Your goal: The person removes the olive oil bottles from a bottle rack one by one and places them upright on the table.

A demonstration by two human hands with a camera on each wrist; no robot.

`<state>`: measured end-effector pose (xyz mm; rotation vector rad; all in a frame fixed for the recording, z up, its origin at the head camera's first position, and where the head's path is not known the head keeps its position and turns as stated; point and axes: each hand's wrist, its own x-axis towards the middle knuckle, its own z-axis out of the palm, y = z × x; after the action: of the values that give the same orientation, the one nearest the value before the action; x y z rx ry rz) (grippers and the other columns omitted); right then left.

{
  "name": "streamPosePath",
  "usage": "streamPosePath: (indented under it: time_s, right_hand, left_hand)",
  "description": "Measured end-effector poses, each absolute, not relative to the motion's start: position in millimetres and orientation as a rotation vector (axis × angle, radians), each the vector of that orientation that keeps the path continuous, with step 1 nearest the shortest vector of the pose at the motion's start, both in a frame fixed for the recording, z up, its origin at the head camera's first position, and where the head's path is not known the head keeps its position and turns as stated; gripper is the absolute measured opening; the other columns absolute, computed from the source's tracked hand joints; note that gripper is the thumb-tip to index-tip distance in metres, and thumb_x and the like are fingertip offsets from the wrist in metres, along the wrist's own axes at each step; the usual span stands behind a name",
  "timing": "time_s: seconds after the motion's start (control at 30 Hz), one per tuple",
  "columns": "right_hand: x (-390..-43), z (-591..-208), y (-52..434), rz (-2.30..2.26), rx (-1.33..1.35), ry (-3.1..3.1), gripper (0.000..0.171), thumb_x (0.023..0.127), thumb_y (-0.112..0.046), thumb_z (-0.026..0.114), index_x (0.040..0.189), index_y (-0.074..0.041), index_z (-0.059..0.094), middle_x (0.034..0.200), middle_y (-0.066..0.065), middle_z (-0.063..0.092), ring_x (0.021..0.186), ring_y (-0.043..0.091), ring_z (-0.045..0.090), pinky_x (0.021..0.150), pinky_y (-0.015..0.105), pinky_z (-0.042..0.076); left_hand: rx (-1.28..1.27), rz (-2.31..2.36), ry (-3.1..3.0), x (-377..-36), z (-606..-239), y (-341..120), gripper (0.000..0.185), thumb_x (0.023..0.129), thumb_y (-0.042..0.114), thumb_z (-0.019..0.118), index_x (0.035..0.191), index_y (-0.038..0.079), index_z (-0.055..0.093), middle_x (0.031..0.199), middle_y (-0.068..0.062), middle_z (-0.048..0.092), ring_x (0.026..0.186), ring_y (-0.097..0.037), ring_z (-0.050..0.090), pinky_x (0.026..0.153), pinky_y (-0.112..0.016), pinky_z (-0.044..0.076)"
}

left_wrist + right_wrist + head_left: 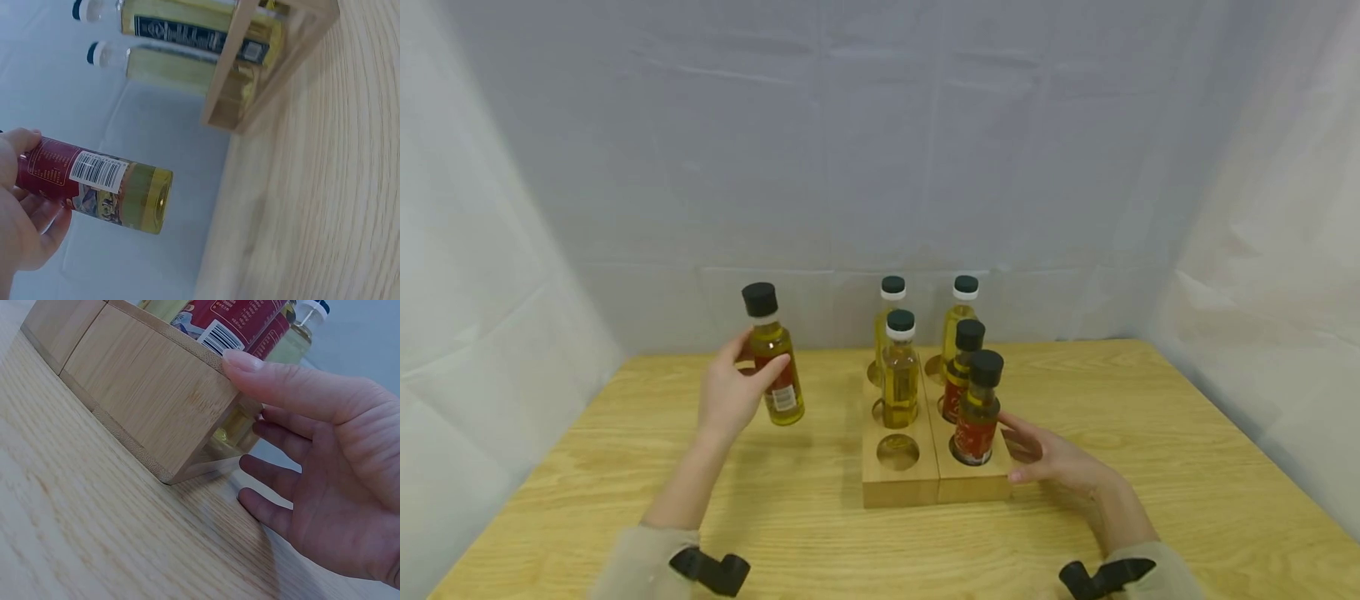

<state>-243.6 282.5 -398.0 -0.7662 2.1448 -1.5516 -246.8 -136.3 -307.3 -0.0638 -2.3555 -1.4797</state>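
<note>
My left hand (730, 396) grips a small oil bottle (785, 399) with a black cap and red label, holding it slightly tilted above the table, left of a wooden bottle rack (900, 493). Its barcode and yellow-green base show in the left wrist view. At the rack's right side, my right hand (1063, 462) has its thumb at the front corner, with loosely bent fingers along the side. Beside it, a red-labelled oil bottle (975, 435) stands in the front right hole, and another red-labelled bottle (953, 396) stands behind that one.
Three clear bottles of yellow oil with dark green caps stand in the rack: one in the left row's middle (900, 383) and two at the back (962, 321). An open round hole (898, 452) is at front left. White sheeting (880, 167) encloses the wooden table (805, 533).
</note>
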Motion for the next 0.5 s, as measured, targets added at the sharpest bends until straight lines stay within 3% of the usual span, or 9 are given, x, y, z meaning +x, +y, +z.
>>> streamPosePath:
  time_s: [0.5]
  right_hand:
    - [-244.2,-397.9,281.8,-1.543,-0.768,2.152,0.091,0.085,-0.011,0.067,0.146,0.005,0.002,0.149,0.031,0.002,0.134,0.049,0.007,0.105,0.057,0.017]
  left_hand:
    - [0.168,-1.405,-2.357,-278.0,-332.2,-193.8,0.067,0.089,0.027,0.062,0.142,0.001,0.031,0.131,-0.024,0.044,0.122,-0.037,0.039,0.102,-0.052,0.029]
